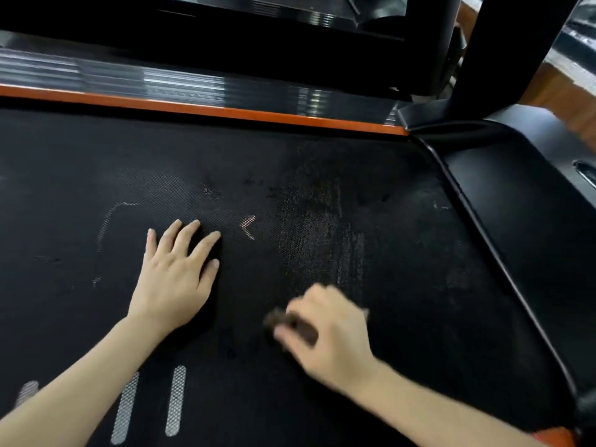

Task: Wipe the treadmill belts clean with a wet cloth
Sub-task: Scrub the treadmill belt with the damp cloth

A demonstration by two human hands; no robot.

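The black textured treadmill belt (403, 253) fills most of the view, with a dull smeared patch right of centre and faint white marks at the left. My left hand (175, 275) lies flat on the belt with straight fingers spread, palm down. My right hand (329, 330), blurred by motion, grips a small dark brown cloth (290, 321) bunched under its fingers and held against the belt, lower right of centre. Most of the cloth is hidden by the fingers.
An orange strip (193, 108) and a shiny side rail (161, 82) border the belt's far side. The black motor cover (522, 188) and an upright post (503, 53) stand at the right. White stripes (175, 401) are printed on the belt near me.
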